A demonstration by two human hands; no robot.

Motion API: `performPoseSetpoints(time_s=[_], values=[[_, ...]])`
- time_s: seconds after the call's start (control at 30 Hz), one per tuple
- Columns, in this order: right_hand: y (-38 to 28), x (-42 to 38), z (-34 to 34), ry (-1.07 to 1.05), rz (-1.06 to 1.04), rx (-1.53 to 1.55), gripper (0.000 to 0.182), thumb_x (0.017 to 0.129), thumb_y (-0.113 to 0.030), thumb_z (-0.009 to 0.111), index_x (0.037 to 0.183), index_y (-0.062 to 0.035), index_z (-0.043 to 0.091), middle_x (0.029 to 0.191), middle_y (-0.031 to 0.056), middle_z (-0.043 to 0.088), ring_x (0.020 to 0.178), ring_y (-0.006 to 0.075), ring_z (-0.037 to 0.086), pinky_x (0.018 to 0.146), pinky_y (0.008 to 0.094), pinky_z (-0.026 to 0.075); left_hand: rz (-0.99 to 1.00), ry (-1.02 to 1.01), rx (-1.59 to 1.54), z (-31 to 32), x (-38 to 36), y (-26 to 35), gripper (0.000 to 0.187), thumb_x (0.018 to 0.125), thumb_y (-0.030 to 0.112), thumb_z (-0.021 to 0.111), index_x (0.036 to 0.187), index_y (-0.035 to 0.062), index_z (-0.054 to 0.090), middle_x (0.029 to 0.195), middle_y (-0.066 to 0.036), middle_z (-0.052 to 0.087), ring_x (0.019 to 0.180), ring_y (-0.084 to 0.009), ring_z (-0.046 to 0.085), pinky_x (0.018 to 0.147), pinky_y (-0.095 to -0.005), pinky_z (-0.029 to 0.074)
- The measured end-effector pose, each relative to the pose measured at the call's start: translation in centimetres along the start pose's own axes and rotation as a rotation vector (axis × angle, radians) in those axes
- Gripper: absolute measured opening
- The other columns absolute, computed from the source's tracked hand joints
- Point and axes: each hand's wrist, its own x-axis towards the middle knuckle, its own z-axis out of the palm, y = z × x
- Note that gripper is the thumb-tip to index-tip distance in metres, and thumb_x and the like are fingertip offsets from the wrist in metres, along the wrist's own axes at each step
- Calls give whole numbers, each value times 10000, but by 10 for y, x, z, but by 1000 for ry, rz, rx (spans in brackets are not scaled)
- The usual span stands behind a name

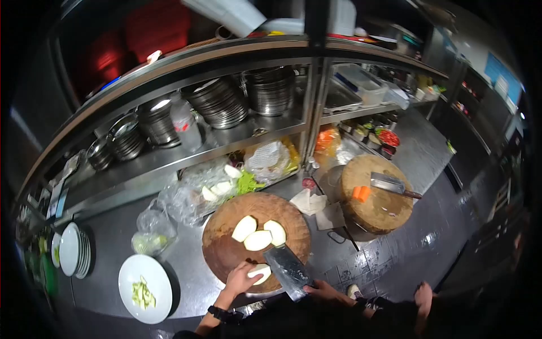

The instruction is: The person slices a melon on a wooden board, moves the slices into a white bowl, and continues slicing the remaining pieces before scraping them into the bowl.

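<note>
My left hand is closed on a pale vegetable piece near the front edge of a round wooden chopping block. My right hand grips the handle of a cleaver. Its broad, wet-looking blade slants over the block's right front edge, just right of the held piece. Farther back on the wood lie three more pale pieces, among them a vegetable half with a thin green rim. To the left, a white plate holds cut pale-green pieces.
Another block carries a second cleaver and orange chunks. Behind my block lie plastic bags and leafy greens. Stacked metal dishes fill the shelf. Another person's hand shows at right; plates stand at far left.
</note>
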Motion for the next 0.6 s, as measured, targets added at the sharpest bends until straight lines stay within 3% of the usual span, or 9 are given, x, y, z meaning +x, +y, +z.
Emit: performPoseSetpoints(time_s=[0.07,0.1,0.17,0.23,0.37,0.6], values=[[6,1,4,72,-109,-155,440,870,-428,653,1091,-60,559,755,-21,529,579,76,477,489,244,373,35,36,-11,4,-1,-6,407,753,369,736,987,41,682,969,-150,626,892,-354,623,787,-408,506],[31,17,-1,67,-315,-133,434,874,-432,645,1077,-58,559,765,2,548,581,94,506,490,253,398,39,55,-26,6,-3,-6,395,748,350,746,976,33,683,954,-158,625,882,-357,621,782,-405,505],[34,13,-3,77,-172,-131,408,881,-420,639,1064,-64,558,744,-3,538,574,86,494,481,254,394,72,64,-31,6,-2,-5,390,758,311,744,1006,21,662,943,-178,620,880,-374,613,768,-414,502],[-6,-15,11,89,44,-70,376,890,-391,632,1047,-59,555,710,-23,514,565,72,475,471,250,382,51,54,-60,6,-1,-3,366,770,284,734,1011,21,652,947,-180,616,897,-382,605,773,-418,496],[-4,-11,13,44,-23,-40,340,900,-366,616,1028,-56,556,683,-38,483,558,61,449,470,237,356,-43,-6,-73,3,-2,-1,403,780,315,723,1038,13,657,995,-155,605,948,-342,601,820,-390,484],[-9,-11,11,74,-77,-144,321,920,-350,579,972,-34,560,697,-28,490,602,73,449,529,240,368,-15,-9,-36,4,3,2,368,750,306,742,980,25,680,993,-119,618,907,-317,620,791,-379,504]])
